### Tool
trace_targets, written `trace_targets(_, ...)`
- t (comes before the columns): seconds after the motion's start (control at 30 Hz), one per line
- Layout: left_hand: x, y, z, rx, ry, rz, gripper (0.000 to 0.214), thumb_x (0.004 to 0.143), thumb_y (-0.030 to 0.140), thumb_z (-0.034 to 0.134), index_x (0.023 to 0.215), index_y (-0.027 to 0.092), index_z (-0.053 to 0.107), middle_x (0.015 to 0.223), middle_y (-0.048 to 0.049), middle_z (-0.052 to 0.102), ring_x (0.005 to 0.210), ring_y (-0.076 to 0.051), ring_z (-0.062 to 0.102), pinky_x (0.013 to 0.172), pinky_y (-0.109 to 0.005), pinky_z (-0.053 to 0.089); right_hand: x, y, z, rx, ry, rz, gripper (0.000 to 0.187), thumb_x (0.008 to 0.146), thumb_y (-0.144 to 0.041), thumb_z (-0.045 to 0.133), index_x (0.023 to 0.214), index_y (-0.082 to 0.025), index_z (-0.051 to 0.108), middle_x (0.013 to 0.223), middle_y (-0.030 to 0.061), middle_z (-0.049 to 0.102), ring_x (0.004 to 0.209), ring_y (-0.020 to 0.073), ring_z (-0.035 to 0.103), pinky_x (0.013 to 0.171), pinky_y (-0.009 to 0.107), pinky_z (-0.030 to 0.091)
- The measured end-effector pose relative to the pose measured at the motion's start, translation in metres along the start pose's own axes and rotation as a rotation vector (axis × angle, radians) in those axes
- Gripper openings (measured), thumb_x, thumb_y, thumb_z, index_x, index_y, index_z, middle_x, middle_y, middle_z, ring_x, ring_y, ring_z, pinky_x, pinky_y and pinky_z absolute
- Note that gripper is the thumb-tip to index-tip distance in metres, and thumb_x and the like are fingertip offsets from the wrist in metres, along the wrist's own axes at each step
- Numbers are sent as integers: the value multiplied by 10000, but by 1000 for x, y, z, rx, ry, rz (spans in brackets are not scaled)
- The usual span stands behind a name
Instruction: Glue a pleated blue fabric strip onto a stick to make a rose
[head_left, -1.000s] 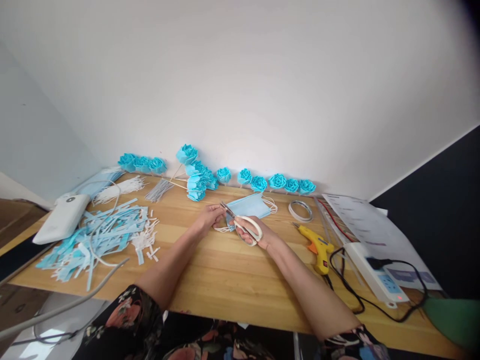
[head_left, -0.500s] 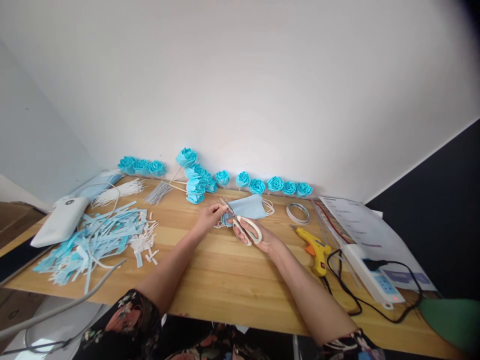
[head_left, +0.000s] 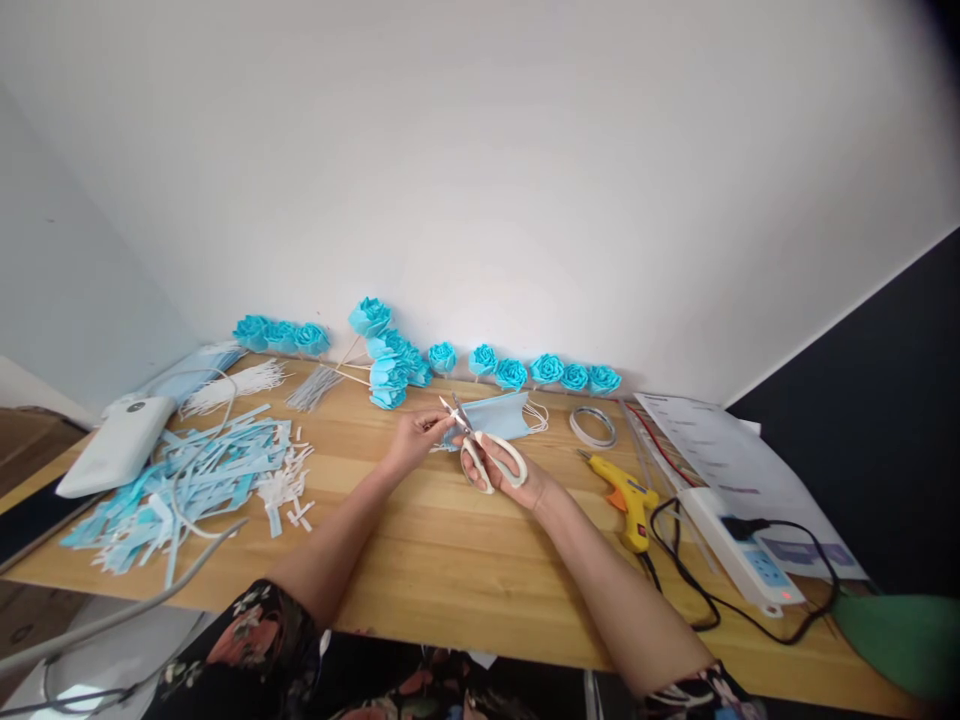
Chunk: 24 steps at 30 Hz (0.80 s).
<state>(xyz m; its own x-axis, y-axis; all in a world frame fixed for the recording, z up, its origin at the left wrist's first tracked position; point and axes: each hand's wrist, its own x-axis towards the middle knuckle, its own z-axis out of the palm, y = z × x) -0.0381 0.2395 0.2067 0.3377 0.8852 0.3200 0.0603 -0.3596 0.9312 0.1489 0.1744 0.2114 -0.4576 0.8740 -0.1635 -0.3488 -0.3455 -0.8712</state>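
Note:
My right hand (head_left: 504,472) grips white-handled scissors (head_left: 484,450) whose blades stand apart and point up-left. My left hand (head_left: 411,438) pinches the left end of a light blue face mask (head_left: 501,416) that lies on the wooden table (head_left: 450,540), right at the scissor tips. White ear loops trail from the mask's right end.
Several blue fabric roses (head_left: 551,370) line the wall. A heap of blue and white cut strips (head_left: 195,475) lies at left beside a white device (head_left: 112,450). At right are a tape ring (head_left: 591,426), a yellow glue gun (head_left: 626,490), a power strip (head_left: 742,550) and papers (head_left: 720,450).
The scissor blades have spread apart at the mask's edge. Both hands have shifted only slightly.

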Motion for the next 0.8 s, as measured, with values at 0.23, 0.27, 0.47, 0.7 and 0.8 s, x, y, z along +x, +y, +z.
trace_targets(0.23,1,5,-3,16,-25,28,444,838,540,623,731,127,743,728,-62,682,677,-160,582,621,-240,427,1,0,2,6,21,-12,455,799,-548,698,1024,-154,665,748,2,571,517,76,429,439,209,317)
trace_targets(0.27,1,6,-3,14,-32,30,447,836,546,625,725,130,744,719,-59,677,671,-158,576,620,-241,426,0,-1,3,10,36,0,453,786,-545,710,1012,-154,666,737,-2,568,506,70,415,430,204,308)
trace_targets(0.47,0,8,-4,-14,-63,24,436,827,550,635,739,139,752,709,-52,659,668,-159,565,631,-249,427,0,-4,10,31,111,42,441,744,-523,750,953,-142,674,652,-22,539,430,41,354,369,172,222)
trace_targets(0.7,-1,13,-3,-4,-50,54,412,835,517,630,720,138,744,745,-59,690,694,-170,592,645,-251,437,0,-3,12,-6,180,68,439,731,-520,767,909,-131,669,611,-32,522,398,18,304,349,154,177)
trace_targets(0.8,-2,13,-2,17,-65,83,407,864,495,604,711,142,735,735,-56,682,688,-164,593,654,-248,437,-1,-3,12,-1,124,37,458,741,-536,756,960,-144,667,642,-23,535,431,40,355,366,169,231)
